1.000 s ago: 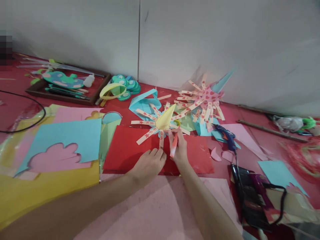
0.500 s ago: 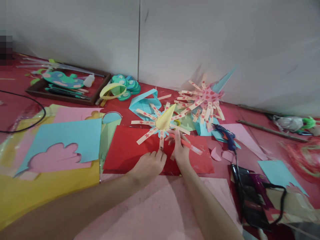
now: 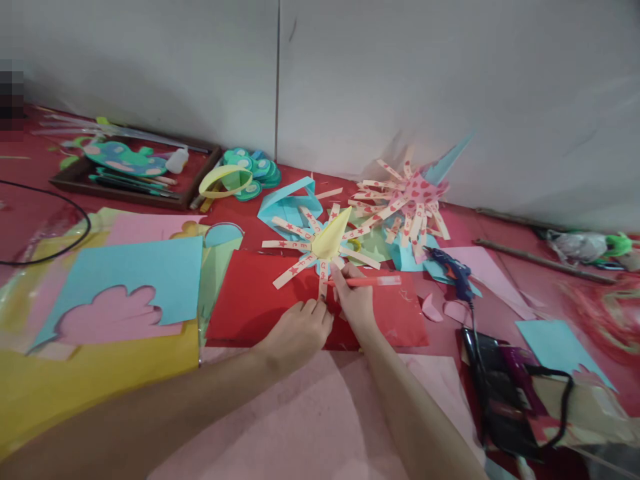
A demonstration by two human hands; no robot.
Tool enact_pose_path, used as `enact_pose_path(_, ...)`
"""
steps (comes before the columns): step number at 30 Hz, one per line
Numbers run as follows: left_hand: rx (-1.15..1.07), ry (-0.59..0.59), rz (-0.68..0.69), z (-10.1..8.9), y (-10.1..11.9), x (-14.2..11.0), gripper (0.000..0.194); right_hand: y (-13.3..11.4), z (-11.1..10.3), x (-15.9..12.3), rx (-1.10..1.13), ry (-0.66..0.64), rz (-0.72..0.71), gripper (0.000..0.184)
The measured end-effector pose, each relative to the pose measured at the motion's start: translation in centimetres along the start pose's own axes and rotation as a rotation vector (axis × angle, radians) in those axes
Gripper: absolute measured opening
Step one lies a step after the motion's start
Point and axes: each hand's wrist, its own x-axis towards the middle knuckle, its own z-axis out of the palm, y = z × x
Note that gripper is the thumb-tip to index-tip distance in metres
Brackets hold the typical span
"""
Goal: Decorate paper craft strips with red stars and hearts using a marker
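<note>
Marker [image 3: 381, 281] in right hand [image 3: 356, 301], at paper strip [image 3: 323, 285] against curled left hand [image 3: 301, 328], grip there unclear.

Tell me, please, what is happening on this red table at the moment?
A person holds a red pen in the right hand, its tip at a pale paper strip that already shows red lettering. The left hand has its fingers at the strip's near end. Several other strips around the yellow cone bear red letters and stars. Red paper lies beneath; a glue gun rests to the right.
</note>
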Motion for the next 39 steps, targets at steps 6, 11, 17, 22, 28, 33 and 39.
enact_pose_path(6,-0.001,0.016,-0.008,0.22,0.01,-0.14,0.017,0.59,0.21,0.18,-0.081,0.019,-0.048,0.04)
enact_pose_path(11,-0.005,0.026,-0.02,0.3,-0.06,-0.23,0.018,0.82,0.3,0.19,-0.077,-0.011,-0.044,0.039)
enact_pose_path(17,-0.01,0.038,-0.031,0.5,-0.06,-0.2,0.017,0.69,0.25,0.16,-0.115,-0.039,-0.07,0.038)
enact_pose_path(22,-0.018,0.001,-0.038,0.36,0.03,-0.2,0.019,0.39,0.22,0.03,-0.162,-0.044,-0.112,0.037)
enact_pose_path(28,0.003,0.03,-0.05,0.19,0.09,-0.17,0.017,-0.01,0.31,-0.04,-0.197,-0.006,-0.129,0.038)
enact_pose_path(33,0.024,0.066,-0.045,0.21,0.16,-0.12,0.018,0.41,0.37,-0.11,-0.231,0.04,-0.151,0.036)
enact_pose_path(39,0.036,0.062,-0.045,0.4,0.19,-0.19,0.019,0.75,0.36,0.0,-0.247,0.103,-0.182,0.035)
